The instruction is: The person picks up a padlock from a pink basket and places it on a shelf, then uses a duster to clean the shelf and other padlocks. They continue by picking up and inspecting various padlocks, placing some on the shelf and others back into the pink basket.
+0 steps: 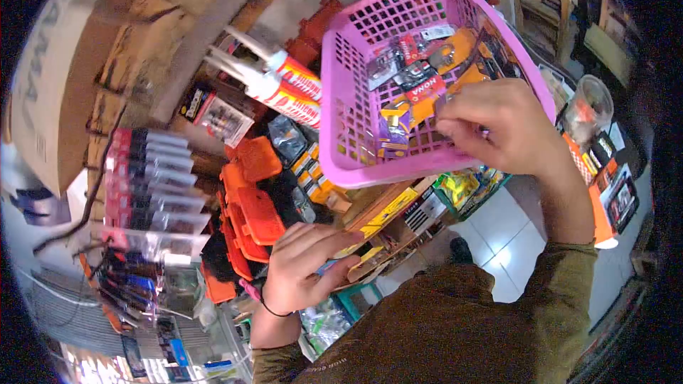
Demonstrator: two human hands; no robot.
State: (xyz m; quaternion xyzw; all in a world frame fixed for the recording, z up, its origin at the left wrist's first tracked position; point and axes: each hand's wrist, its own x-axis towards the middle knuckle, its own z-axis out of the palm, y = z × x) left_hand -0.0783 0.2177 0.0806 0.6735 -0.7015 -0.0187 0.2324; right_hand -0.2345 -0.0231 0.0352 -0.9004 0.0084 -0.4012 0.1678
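Observation:
A pink plastic basket (340, 92) stands tilted in view at the upper right, holding several small packaged items, among them red-labelled packs (425, 89) and a purple and yellow pack (393, 128). Over its near right part is my right hand (498, 124), fingers curled with thumb and fingertips close together; what they hold, if anything, is too blurred to name. My left hand (302, 263) is at the lower centre, left of the basket's near edge, its fingers closed around a small item with blue and yellow parts (329, 266). A dark band circles the left wrist.
White and red sealant tubes (288, 89) lie left of the basket. Orange cases (249, 213) and small yellow boxes (311, 174) sit below them. Hanging packs (153, 185) are at the left, a large carton (67, 64) at the upper left. A clear plastic container (589, 103) stands right.

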